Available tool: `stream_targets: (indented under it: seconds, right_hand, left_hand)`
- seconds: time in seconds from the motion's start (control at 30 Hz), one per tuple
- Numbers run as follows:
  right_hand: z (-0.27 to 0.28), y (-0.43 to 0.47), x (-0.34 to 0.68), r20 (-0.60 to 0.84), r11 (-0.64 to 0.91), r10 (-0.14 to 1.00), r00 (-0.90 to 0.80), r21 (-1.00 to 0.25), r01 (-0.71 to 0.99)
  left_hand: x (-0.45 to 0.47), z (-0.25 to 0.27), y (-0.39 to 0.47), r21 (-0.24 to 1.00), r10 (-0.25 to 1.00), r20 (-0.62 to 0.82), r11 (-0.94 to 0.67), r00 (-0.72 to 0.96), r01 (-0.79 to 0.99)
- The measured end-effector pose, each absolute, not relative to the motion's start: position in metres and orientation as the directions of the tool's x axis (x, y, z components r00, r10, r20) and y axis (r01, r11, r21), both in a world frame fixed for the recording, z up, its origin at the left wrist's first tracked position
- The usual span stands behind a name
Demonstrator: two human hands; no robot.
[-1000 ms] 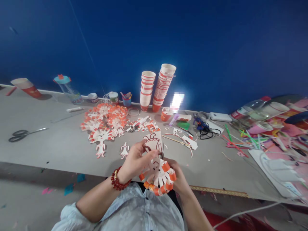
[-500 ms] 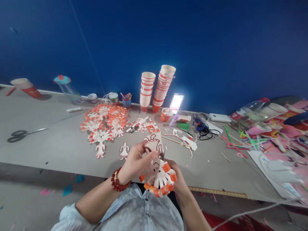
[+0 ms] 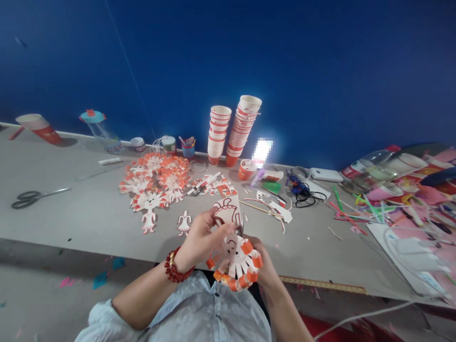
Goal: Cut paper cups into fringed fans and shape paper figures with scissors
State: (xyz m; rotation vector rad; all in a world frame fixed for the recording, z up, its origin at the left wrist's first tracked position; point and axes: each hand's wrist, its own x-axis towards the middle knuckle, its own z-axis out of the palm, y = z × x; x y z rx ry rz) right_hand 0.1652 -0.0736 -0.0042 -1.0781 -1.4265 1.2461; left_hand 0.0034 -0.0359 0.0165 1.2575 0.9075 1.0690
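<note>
My left hand, with a red bead bracelet at the wrist, pinches a piece of white card with brown-outlined figures drawn on it. Dark scissor blades stand upright at the card's right edge. They rise from my right hand, whose fingers are mostly hidden, curled behind a paper-cup lion. This lion has a drawn face and a mane of curled orange-and-white strips; what supports it is hidden. A cut-out paper body lies left of my left hand. Several finished lion figures lie beyond it.
Two stacks of paper cups stand against the blue wall. Another pair of scissors lies far left. Paper scraps, a black cord and a glue stick are spread right of centre. Bottles and coloured straws crowd the far right.
Both hands, the card and the lion stay almost in place. Only a very slight shift of the view shows.
</note>
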Motion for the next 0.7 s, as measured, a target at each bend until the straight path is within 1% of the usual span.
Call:
stream_targets:
  seconds: [0.13,0.33,0.53,0.7]
  right_hand:
    - [-0.0051,-0.074,0.1651,0.063,0.076,0.983,-0.17,-0.994,0.075]
    - [-0.0065,-0.0754,0.1651,0.09,0.101,0.981,-0.173,-0.993,0.055]
    - [-0.0121,-0.0739,0.168,0.09,0.106,0.976,-0.197,-0.991,0.076]
    - [-0.0133,-0.0734,0.1674,0.109,0.123,0.98,-0.166,-0.989,0.077]
  left_hand:
    - [0.0035,0.0171,-0.0366,0.993,0.96,0.044,-0.012,0.275,-0.115]
    - [0.0033,0.015,-0.036,0.993,0.96,0.063,-0.033,0.273,-0.112]
    - [0.0024,0.0142,-0.0353,0.997,0.963,0.057,-0.039,0.263,-0.073]
    - [0.0016,0.0167,-0.0344,0.995,0.959,0.072,-0.051,0.273,-0.082]
